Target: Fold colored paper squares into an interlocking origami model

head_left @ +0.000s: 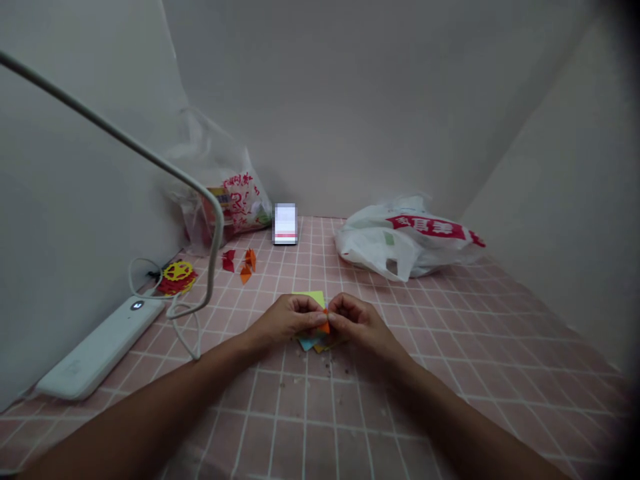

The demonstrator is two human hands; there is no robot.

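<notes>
Between the fingertips of both hands is a small piece of folded orange paper (325, 327). My left hand (295, 315) pinches it from the left, thumb against forefinger. From the other side my right hand (357, 319) grips it the same way, and the two thumbs nearly meet. Beneath the hands lie sheets of coloured paper; a yellow sheet (314, 297) shows behind the fingers and a light blue sheet (309, 342) in front. The hands cover most of the sheets and part of the orange piece.
Folded orange pieces (249, 263) and a red one (229, 261) lie left of centre. Yellow and red cut-outs (177, 272) sit near a white power strip-like device (103, 347) with a cable (217, 233). Plastic bags (410, 237) and a phone (285, 225) stand along the back of the pink tiled-pattern surface (310, 440).
</notes>
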